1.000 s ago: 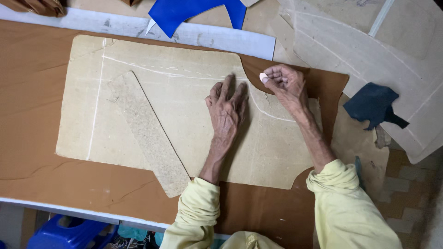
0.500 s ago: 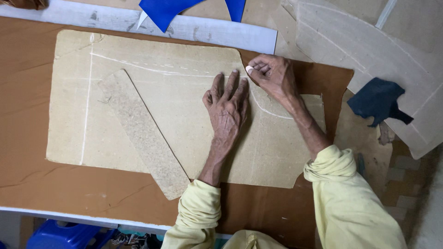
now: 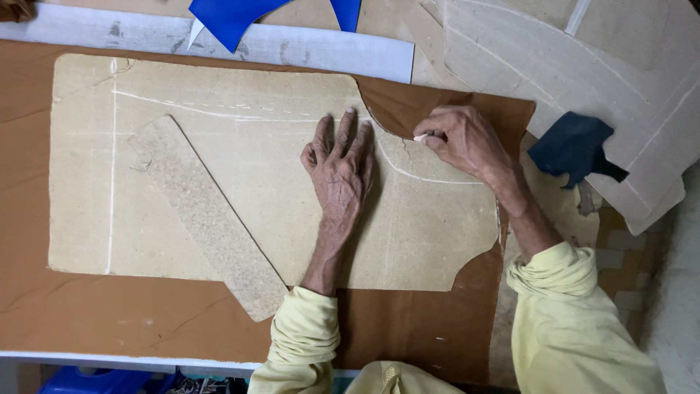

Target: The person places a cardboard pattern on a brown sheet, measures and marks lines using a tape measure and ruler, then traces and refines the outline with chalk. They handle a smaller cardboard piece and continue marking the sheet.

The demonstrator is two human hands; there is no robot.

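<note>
The brown fabric covers most of the work surface and lies flat under everything else. On it rests the large tan cardboard pattern, its long edge parallel to the white strip above; a curved notch is cut at its upper right. A long, speckled board strip lies diagonally across the pattern's lower left, apparently as a weight that keeps that end from shifting. Further paper patterns lie at the upper right, with a dark blue scrap on top of them and bright blue pieces at the top edge.

Your left hand is spread flat, fingers extended and slightly apart, holding nothing; it presses the pattern down just beside the notch so the edge stays fixed. Your right hand is curled, thumb and forefinger pinched on a small white chalk piece, whose tip sits at the notch edge, against the fabric.
</note>
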